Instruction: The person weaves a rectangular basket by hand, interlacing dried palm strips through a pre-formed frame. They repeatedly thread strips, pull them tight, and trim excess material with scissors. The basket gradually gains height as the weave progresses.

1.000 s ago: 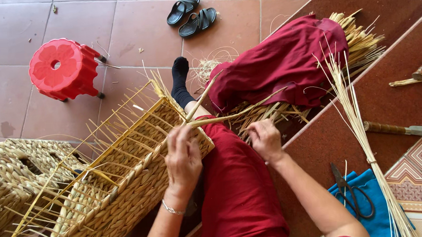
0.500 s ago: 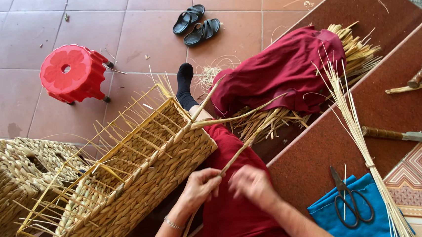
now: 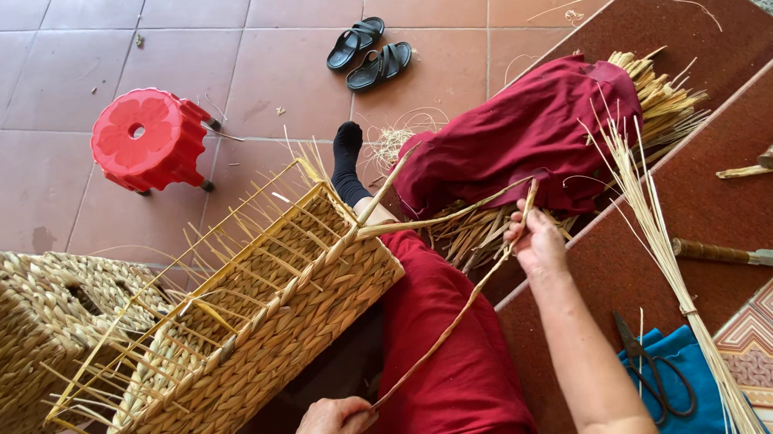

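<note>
- The half-woven basket point(image 3: 259, 335) is a long rectangular frame lying tilted across the person's lap, its lower walls covered in thick braided straw-coloured weave and its upper part still bare yellow wire with many loose stake ends sticking out.
- A long straw strand point(image 3: 452, 317) runs in a straight slanted line from near the basket's lower side up past the red trousers to the right.
- The left hand point(image 3: 324, 430) sits at the bottom edge of the view, just below the basket, with its fingers closed around the lower end of the strand.
- The right hand point(image 3: 533, 238) is raised beside the red cloth bundle point(image 3: 526, 135), fingers pinched shut on the strand's upper end; the forearm reaches up from the lower right.
- The two hands are well apart, with the strand stretched taut between them.
- A bundle of straw point(image 3: 660, 103) pokes out from under the red cloth on the brown step.
- Black scissors point(image 3: 656, 375) lie on a blue cloth point(image 3: 690, 404) at the lower right, near a sheaf of thin reeds point(image 3: 660, 243).
- A red plastic stool point(image 3: 145, 139) and a pair of black sandals point(image 3: 368, 53) stand on the tiled floor.
</note>
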Demonstrator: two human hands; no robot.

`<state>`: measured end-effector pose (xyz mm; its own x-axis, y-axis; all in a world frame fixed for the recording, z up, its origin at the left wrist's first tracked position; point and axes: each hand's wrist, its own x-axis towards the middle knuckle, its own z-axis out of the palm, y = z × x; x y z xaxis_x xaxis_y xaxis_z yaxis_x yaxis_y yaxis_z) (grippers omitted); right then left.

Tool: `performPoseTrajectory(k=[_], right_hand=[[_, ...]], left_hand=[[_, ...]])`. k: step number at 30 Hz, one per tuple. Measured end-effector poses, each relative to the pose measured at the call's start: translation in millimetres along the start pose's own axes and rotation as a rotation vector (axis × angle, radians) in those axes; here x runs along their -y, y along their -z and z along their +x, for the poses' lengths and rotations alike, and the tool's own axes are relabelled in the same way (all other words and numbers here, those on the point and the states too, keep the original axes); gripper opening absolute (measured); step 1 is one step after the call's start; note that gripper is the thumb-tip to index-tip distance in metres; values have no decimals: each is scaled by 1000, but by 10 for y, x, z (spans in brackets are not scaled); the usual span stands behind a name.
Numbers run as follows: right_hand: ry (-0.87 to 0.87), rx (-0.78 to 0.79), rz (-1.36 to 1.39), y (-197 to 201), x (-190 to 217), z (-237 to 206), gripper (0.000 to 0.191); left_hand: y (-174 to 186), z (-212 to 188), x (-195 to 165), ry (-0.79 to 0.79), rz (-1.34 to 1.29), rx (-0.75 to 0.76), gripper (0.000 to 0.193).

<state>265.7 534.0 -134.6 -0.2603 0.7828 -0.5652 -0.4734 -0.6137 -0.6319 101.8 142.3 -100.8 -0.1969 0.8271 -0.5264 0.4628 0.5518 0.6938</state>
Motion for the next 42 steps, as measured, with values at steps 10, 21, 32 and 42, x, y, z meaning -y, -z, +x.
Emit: performPoseTrajectory(k=[10,21,32,42], right_hand=[[1648,65,-834,-948,1565,-260,11],[1109,1038,-1385,-1712,45,-178,11],[183,1131,-1535,-1977,-375,-6,19],[512,1250,-1684,-1996,-402,-5,18]], left_hand=[[684,573,-573,-444,23,-716,17],[1114,1753,-874,-72,338,-696,21],[1376,1740,-972,191,-500,-523,36],[1427,1837,-876,212,-394,-419,33]])
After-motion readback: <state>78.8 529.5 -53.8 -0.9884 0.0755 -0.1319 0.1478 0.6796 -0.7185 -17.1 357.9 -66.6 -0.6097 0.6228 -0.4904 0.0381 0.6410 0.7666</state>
